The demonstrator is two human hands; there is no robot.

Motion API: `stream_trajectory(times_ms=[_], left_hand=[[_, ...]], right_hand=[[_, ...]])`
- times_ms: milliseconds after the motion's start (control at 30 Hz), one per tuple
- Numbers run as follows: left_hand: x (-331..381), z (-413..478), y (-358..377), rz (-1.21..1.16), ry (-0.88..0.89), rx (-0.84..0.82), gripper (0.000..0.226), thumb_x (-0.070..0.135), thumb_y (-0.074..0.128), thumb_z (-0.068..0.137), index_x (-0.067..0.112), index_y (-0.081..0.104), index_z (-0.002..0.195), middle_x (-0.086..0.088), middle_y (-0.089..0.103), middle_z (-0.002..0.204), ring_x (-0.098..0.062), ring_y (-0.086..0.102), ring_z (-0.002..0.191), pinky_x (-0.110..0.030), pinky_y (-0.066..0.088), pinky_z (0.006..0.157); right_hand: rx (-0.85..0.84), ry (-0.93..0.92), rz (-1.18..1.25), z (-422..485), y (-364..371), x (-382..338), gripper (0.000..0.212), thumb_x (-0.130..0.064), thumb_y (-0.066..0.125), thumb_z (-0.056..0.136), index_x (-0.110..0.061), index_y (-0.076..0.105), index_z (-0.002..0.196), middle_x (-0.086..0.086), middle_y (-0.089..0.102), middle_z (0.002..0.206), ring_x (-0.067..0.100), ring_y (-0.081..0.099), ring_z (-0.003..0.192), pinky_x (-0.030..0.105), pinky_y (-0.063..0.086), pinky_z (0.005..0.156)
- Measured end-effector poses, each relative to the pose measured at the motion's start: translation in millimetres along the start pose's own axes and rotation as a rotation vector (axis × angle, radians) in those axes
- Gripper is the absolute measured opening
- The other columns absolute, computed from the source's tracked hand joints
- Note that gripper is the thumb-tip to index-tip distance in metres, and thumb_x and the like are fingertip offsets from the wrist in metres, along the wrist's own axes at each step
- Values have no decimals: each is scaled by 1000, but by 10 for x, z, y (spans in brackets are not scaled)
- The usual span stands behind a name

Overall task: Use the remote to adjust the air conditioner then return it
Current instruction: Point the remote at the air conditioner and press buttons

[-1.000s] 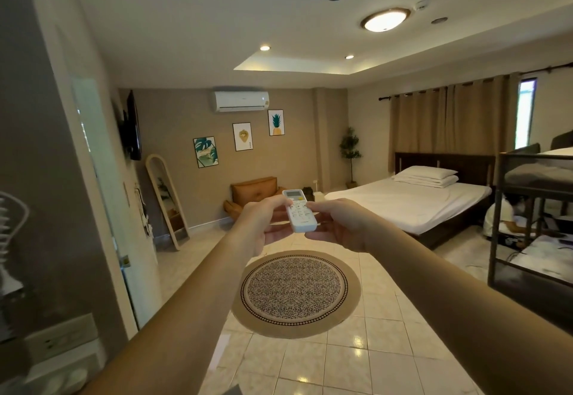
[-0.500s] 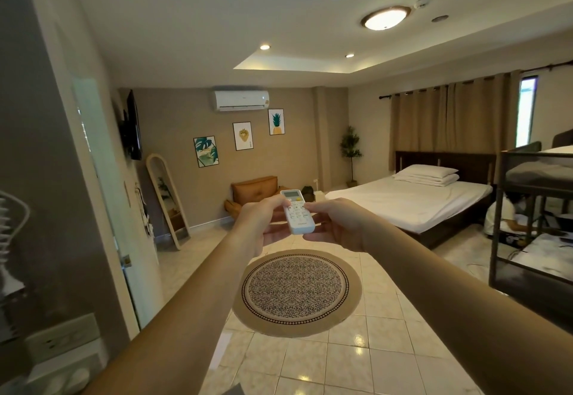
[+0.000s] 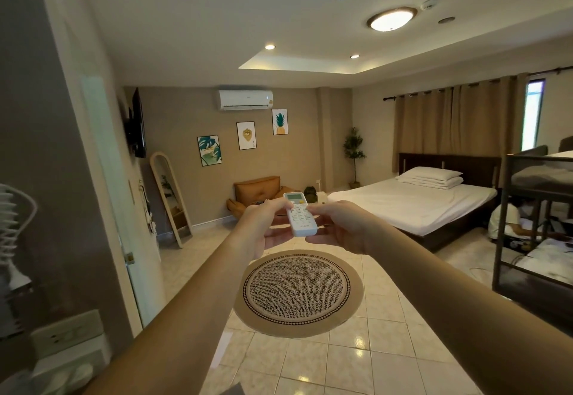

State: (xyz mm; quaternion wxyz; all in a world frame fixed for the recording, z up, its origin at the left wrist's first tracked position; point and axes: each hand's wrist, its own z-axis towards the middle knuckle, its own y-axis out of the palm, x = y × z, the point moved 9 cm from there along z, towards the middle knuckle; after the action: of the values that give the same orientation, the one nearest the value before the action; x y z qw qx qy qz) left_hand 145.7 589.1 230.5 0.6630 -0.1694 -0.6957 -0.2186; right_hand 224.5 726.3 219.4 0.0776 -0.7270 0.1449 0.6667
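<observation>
A white remote [image 3: 300,214] with a small grey screen at its top is held out in front of me at arm's length, pointing toward the far wall. My left hand [image 3: 263,227] grips its left side with the thumb on the buttons. My right hand [image 3: 336,224] holds its right side, thumb also resting on the keypad. High on the far wall hangs the white air conditioner [image 3: 245,100], well above and behind the remote.
A round patterned rug [image 3: 297,292] lies on the tiled floor below my hands. A bed [image 3: 415,202] stands to the right, a metal bunk frame [image 3: 533,224] further right with a person sitting beyond it. A mirror [image 3: 170,199] and brown chair [image 3: 254,193] line the far side.
Both hands and the remote have shifted very slightly lower and closer together; otherwise the scene is the same.
</observation>
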Motion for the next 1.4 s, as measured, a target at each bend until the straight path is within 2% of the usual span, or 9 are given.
stream_trajectory(times_ms=[167, 367, 600, 800, 933, 1167, 1400], left_hand=[[-11, 4, -31, 7, 4, -1, 13, 19, 72, 94, 10, 77, 102, -7, 84, 82, -21, 80, 77, -25, 62, 52], [17, 2, -66, 9, 20, -7, 16, 19, 73, 94, 9, 76, 106, -8, 85, 87, -18, 81, 70, -25, 62, 51], [70, -6, -109, 20, 36, 0, 15, 19, 72, 95, 10, 76, 105, -8, 85, 87, -20, 81, 77, -25, 62, 53], [90, -12, -145, 13, 43, 7, 21, 21, 73, 93, 9, 77, 111, -10, 85, 93, -17, 82, 71, -25, 61, 52], [105, -31, -176, -4, 45, 15, 22, 20, 73, 93, 8, 77, 111, -12, 84, 96, -22, 81, 80, -25, 62, 53], [132, -48, -228, 3, 64, 41, 21, 19, 71, 94, 7, 75, 111, -12, 84, 94, -22, 81, 78, -26, 61, 51], [84, -60, -255, -42, 40, 1, 21, 21, 75, 92, 10, 76, 110, -9, 85, 88, -20, 81, 75, -25, 61, 52]], right_hand=[[-1, 8, -10, 15, 23, 12, 23, -24, 66, 103, -5, 70, 115, 15, 81, 95, 24, 81, 82, 28, 66, 58], [-12, -2, -3, 14, 60, -4, 24, -23, 67, 102, -3, 70, 116, 13, 82, 87, 24, 81, 82, 28, 66, 58], [-15, -8, -3, 13, 119, -36, 25, -22, 65, 103, -3, 69, 118, 12, 83, 84, 24, 81, 80, 28, 66, 58], [-19, -12, 2, -23, 172, -63, 26, -22, 65, 104, -3, 68, 121, 13, 82, 89, 24, 81, 82, 28, 66, 58], [-23, -17, 9, -44, 207, -87, 25, -22, 64, 104, -3, 69, 120, 14, 81, 90, 24, 81, 82, 28, 65, 56], [-40, -32, -8, -76, 283, -118, 27, -22, 66, 103, -2, 70, 121, 15, 81, 94, 25, 81, 83, 26, 63, 55], [-32, -26, -4, -75, 289, -104, 27, -22, 66, 103, -1, 69, 121, 15, 81, 93, 25, 81, 84, 27, 64, 55]])
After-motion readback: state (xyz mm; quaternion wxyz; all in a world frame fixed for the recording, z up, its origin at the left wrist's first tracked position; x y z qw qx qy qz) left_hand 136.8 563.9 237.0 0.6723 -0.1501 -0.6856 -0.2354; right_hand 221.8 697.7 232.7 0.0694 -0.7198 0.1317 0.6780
